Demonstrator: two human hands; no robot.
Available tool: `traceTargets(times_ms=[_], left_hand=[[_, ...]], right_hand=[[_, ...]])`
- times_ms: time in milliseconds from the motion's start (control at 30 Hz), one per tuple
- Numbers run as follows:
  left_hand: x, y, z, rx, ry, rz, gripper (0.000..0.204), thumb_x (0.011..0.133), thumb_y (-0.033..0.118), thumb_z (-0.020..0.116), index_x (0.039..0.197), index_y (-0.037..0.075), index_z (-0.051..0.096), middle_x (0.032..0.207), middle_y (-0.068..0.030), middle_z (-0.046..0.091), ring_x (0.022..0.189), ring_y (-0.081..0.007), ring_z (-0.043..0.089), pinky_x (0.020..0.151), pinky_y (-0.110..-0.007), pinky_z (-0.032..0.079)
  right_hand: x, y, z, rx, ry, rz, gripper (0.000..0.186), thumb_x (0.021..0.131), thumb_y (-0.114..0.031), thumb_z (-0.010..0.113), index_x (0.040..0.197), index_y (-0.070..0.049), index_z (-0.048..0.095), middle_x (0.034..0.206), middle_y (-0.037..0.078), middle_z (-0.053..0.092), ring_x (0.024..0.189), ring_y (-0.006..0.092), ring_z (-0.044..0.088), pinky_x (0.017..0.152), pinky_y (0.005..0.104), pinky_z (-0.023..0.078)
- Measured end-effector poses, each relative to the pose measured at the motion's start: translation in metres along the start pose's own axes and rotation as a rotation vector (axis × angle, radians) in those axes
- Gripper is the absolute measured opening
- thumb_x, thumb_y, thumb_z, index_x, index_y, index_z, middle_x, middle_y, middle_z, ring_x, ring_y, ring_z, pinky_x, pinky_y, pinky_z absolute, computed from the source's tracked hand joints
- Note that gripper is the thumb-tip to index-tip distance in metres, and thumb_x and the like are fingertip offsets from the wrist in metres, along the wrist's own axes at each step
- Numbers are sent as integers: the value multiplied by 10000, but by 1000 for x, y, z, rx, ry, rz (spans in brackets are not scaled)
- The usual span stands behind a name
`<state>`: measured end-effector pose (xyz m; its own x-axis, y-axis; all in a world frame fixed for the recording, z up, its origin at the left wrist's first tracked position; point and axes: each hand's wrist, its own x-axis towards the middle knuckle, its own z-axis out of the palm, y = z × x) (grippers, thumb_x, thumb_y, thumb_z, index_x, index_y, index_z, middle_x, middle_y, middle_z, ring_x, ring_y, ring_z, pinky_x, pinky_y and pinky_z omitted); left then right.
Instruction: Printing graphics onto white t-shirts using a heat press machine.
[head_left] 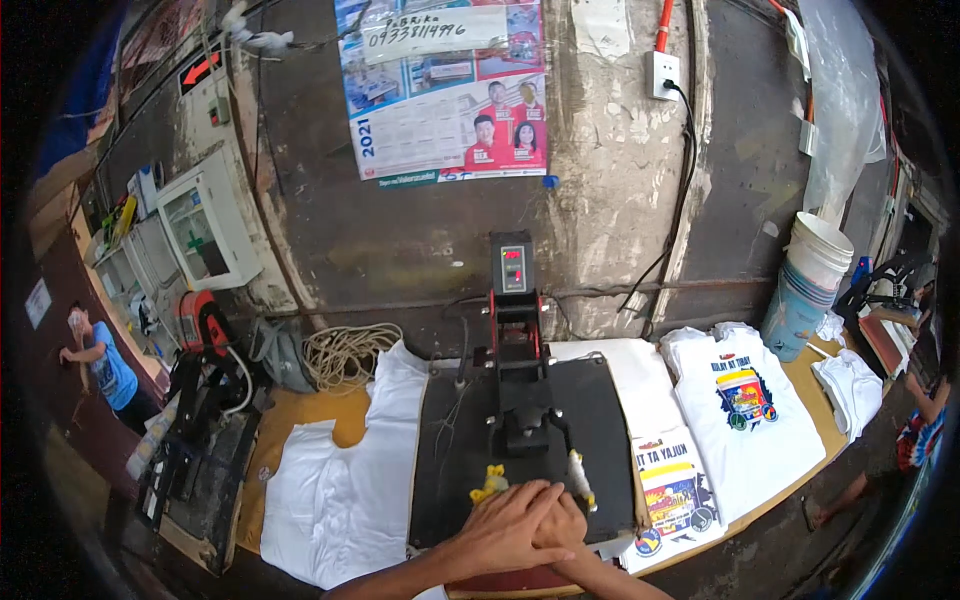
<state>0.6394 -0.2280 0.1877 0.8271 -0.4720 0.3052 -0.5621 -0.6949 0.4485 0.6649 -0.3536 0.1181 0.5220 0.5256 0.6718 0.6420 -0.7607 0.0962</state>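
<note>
A black heat press (465, 420) stands on the table in front of me, its head lowered over the bed. My left hand (510, 530) lies across my right hand (568, 525) at the front of the press, fingers stretched out and laid together. The right hand's fingers are mostly hidden beneath. Just beyond them are a yellow wrapped handle end (489, 484) and a lever (579, 476) wrapped in white and yellow. A white shirt (335, 500) spreads out to the left of the press, its neck opening showing. Its right part is hidden by the press.
On the right lie a printed white shirt (740, 400) and printed transfer sheets (675, 495). Stacked buckets (800, 290) stand behind them. Coiled rope (352, 352) and a second press (200, 400) are on the left. A person in blue (112, 370) stands further left; another person's arm shows at far right.
</note>
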Motion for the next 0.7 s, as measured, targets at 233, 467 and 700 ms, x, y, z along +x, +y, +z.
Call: traceTargets(times_ms=[233,467,700], left_hand=[[26,-1,-6,-44,-293,-189,754,719,590,661,1200,28,511,1062,-162,547,990,-341,582,814,-452,463],[72,34,-100,-25,130,58,660,719,502,692,1112,-17,576,883,-133,614,769,-314,640,633,-409,518],[43,28,-193,-106,739,275,345,908,150,480,1171,-59,558,1185,-155,588,1049,-242,588,982,-347,399]], right_hand=[[63,15,-31,-86,192,-9,153,730,-196,570,734,-51,618,775,107,611,761,241,613,665,382,485],[159,52,-100,-148,112,0,146,730,-198,574,715,-60,619,744,109,617,718,244,627,600,383,495],[266,100,-137,-404,96,-74,187,784,-271,643,781,-86,673,661,139,645,563,284,648,512,395,505]])
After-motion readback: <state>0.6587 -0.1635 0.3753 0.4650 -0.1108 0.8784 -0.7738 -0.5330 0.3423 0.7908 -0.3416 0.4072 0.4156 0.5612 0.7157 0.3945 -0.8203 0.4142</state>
